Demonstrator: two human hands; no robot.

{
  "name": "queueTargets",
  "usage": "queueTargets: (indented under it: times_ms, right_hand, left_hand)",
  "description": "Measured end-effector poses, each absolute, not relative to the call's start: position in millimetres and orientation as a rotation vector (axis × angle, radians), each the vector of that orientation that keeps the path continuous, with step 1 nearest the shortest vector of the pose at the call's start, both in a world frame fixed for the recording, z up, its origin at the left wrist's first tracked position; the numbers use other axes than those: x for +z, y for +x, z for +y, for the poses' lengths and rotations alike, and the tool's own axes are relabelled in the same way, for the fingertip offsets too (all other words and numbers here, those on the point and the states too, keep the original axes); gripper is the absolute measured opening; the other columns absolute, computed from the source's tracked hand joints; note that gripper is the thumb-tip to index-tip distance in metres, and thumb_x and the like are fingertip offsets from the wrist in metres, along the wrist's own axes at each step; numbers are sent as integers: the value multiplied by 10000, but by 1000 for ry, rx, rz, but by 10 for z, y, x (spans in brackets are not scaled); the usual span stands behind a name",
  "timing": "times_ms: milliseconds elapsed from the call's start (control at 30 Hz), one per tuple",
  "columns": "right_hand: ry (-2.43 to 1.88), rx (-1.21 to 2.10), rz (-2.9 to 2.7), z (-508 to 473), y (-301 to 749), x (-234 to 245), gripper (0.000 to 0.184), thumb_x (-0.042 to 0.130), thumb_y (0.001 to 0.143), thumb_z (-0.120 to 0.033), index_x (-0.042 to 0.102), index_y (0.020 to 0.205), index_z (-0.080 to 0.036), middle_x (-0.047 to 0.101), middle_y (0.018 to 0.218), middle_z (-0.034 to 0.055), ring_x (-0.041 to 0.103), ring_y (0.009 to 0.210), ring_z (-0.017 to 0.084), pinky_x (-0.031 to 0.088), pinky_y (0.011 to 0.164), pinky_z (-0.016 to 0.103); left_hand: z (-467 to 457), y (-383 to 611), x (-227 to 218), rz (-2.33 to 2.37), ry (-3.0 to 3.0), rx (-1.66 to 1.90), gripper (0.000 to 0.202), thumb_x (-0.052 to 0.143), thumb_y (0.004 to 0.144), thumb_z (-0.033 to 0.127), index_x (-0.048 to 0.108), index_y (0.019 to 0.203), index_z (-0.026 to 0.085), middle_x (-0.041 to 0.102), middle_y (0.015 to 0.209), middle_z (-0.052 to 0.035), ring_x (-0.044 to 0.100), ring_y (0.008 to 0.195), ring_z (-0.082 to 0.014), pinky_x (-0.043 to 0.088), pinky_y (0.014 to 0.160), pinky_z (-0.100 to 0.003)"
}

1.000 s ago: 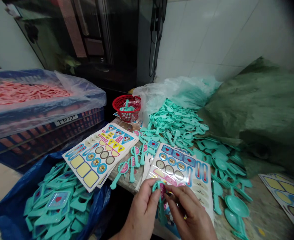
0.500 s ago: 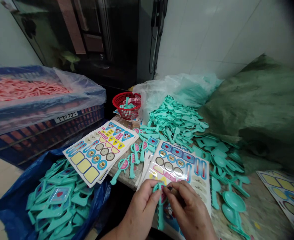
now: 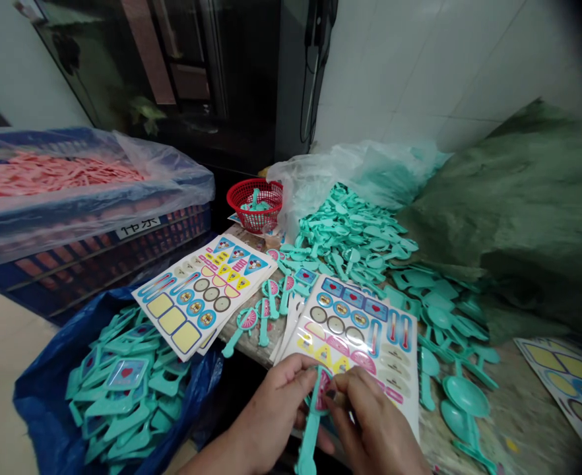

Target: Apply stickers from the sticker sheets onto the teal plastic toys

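My left hand [image 3: 274, 412] grips a teal plastic toy piece [image 3: 311, 429] by its rounded head, the handle pointing down toward me. On that head is a pink segmented sticker [image 3: 323, 388]. My right hand [image 3: 370, 419] is closed at the head's right edge, thumb and fingertips against the sticker; the exact contact is partly hidden. Just beyond my hands lies a sticker sheet [image 3: 340, 323] with hearts, dials, pink slices and thermometers. Several teal pieces with pink stickers, one of them a long-handled piece [image 3: 246, 320], rest left of that sheet.
Another stack of sticker sheets [image 3: 192, 293] lies to the left. Below it, a blue bag [image 3: 41, 396] holds teal pieces with heart stickers. Loose teal parts [image 3: 355, 227] are heaped behind. A red basket [image 3: 254, 221], a crate [image 3: 172, 231] and a green sack [image 3: 518, 218] stand around.
The toy piece has turned and moved lower, so its pink sticker shows more fully. My right fingers have shifted onto the sticker's face. The camera view has shifted slightly.
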State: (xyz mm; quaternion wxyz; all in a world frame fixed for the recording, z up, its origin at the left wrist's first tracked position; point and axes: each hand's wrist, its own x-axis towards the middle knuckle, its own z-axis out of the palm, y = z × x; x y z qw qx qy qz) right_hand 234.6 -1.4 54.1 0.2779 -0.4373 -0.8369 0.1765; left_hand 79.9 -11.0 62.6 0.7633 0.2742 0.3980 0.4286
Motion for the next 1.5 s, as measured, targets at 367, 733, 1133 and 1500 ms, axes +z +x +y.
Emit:
queueTargets:
  times_ms: [367,733,1133,1500]
  right_hand:
    - [-1194,566,-2110,46,2404,660,121,477,881,-190,528,971,-254,566,832,6,606,711,122,498,607,213]
    - [-1278,714,-1969,-108,2314,778,141,466,889,-280,483,1027,-253,621,811,7,618,690,129,506,593,192]
    - [-1421,894,-1786,-149,2186,617,157,432,887,-379,523,876,-251,622,750,-1,566,621,149,455,582,248]
    - [-1534,861,-1776,-211,2158,572,178,409,889,-401,516,869,-261,594,662,-13,544,546,156,404,518,257]
  left_hand:
    - [-74,816,871,1065,815,960,244,494,859,351,590,996,174,605,812,0,573,702,-121,515,607,-243]
    - [-61,832,700,1040,620,1112,280,472,872,409,545,1068,223,621,855,-4,581,735,-134,471,648,-259]
    - [-110,816,685,1239,775,1165,311,428,883,453,458,1131,268,589,1026,-32,563,870,-159,480,749,-290]
    - [-161,839,568,1349,1010,1241,295,395,907,406,469,1156,267,567,1169,-52,572,979,-178,476,824,-307]
